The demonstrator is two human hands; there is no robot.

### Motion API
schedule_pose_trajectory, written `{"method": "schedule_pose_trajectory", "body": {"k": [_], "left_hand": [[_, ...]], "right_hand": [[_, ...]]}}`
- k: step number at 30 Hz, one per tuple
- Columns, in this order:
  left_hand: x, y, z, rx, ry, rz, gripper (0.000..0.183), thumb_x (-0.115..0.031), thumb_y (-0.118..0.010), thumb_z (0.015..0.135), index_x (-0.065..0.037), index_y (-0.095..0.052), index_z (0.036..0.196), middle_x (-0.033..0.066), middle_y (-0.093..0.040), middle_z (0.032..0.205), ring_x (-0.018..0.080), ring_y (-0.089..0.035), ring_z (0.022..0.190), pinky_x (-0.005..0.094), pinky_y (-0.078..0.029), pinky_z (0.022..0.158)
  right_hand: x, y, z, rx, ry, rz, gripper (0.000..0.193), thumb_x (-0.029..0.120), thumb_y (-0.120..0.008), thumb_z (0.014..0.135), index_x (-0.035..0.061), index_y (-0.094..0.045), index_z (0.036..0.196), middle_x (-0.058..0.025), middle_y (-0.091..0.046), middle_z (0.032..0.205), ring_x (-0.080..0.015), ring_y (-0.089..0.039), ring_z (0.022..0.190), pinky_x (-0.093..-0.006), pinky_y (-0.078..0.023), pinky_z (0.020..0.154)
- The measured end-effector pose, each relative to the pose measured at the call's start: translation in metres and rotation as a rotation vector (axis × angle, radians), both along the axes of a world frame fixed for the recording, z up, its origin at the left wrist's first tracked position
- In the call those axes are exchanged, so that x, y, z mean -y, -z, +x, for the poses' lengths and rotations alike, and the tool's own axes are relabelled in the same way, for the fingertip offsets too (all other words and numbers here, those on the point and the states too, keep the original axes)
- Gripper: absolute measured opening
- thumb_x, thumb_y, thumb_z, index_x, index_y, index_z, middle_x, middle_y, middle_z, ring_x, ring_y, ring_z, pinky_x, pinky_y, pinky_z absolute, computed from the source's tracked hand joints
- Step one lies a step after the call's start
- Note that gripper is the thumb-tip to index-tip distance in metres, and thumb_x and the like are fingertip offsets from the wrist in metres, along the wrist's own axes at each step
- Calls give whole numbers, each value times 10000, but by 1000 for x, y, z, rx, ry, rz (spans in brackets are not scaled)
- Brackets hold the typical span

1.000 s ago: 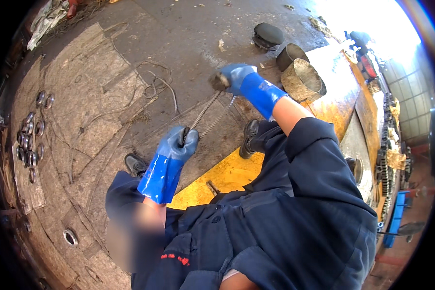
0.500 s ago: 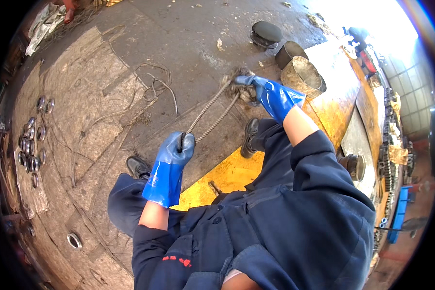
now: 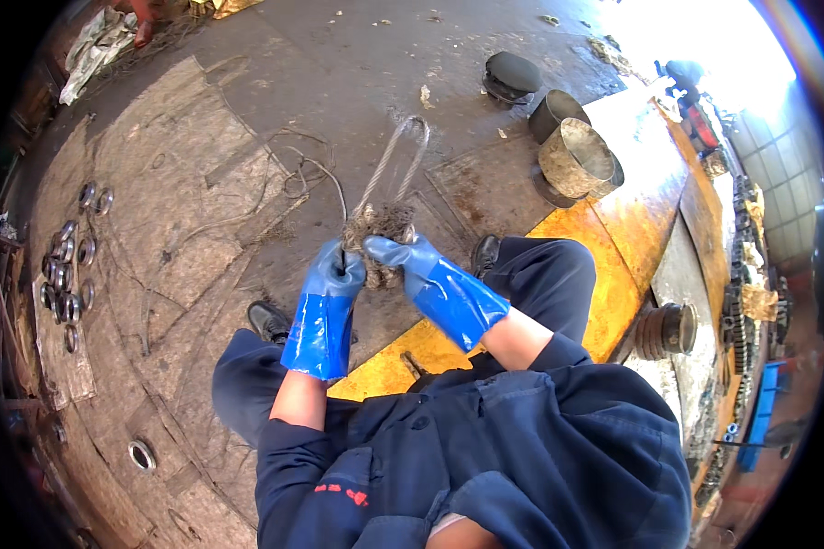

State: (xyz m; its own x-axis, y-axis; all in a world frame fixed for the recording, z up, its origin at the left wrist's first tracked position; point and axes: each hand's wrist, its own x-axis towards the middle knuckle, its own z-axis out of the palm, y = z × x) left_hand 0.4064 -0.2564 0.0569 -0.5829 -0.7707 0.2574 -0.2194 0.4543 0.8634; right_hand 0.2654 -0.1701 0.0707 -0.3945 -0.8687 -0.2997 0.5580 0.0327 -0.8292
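- Head view: has drawn the right hand point(image 3: 408, 255) in toward the body over the past half second, bringing the shaggy rag point(image 3: 390, 222) down beside the left hand point(image 3: 337, 271).
- Leaves the far bend of the wire-rope loop point(image 3: 382, 169) uncovered, with rubbing apparently now centred on the near stretch.
- Keeps the left fist curled round the loop's near end; bunches the rag round the strands with the right fingers.
- Holds the loop out ahead, between the feet and the open floor point(image 3: 339, 73).
- Around: stained brown sheeting point(image 3: 183, 229) with metal rings point(image 3: 62, 273) at left; yellow plate point(image 3: 613, 256), metal cylinders point(image 3: 563, 156) and tiled wall point(image 3: 778, 169) at right.
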Motion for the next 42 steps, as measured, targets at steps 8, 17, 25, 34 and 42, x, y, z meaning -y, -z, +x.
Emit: {"method": "schedule_pose_trajectory", "body": {"k": [8, 17, 25, 34, 42], "left_hand": [[-2, -9, 4, 78, 100, 578, 341, -326, -524, 1037, -86, -540, 796, -1, -529, 611, 108, -502, 515, 300, -402, 498], [-1, 21, 2, -105, 179, 737, 306, -317, -526, 1044, -89, -531, 841, 19, -507, 644, 134, -492, 498, 306, -395, 456], [8, 27, 6, -159, 82, 758, 310, -330, -523, 1041, -89, -566, 851, 13, -536, 621, 123, -516, 501, 299, -407, 463], [19, 39, 15, -398, -25, 717, 208, -188, -629, 992, -42, -641, 1139, 28, -682, 946, 141, -630, 827, 297, -521, 714], [1, -49, 24, -42, -104, 365, 290, -296, -575, 1013, -43, -654, 1131, 74, -693, 958, 130, -622, 872, 313, -502, 775]], "right_hand": [[28, -16, -82, 218, 115, -263, 435, 339, -649, 943, 46, -601, 1261, -92, -701, 1090, -174, -677, 828, -254, -556, 597], [70, -68, -135, 511, 183, -295, 459, 461, -520, 985, 47, -665, 1119, -121, -711, 1037, -252, -694, 892, -417, -587, 756], [65, -8, -106, 850, -341, -233, 399, 346, -623, 977, 22, -608, 1211, -104, -708, 1068, -214, -716, 857, -337, -640, 730], [46, 13, 10, -412, -68, -42, 284, 60, -726, 880, 35, -683, 1159, -52, -713, 1097, -161, -664, 972, -340, -559, 878], [19, -34, -20, 338, -140, -276, 494, -63, -674, 840, -38, -550, 1318, -196, -674, 1204, -286, -691, 1060, -411, -586, 939]]}}
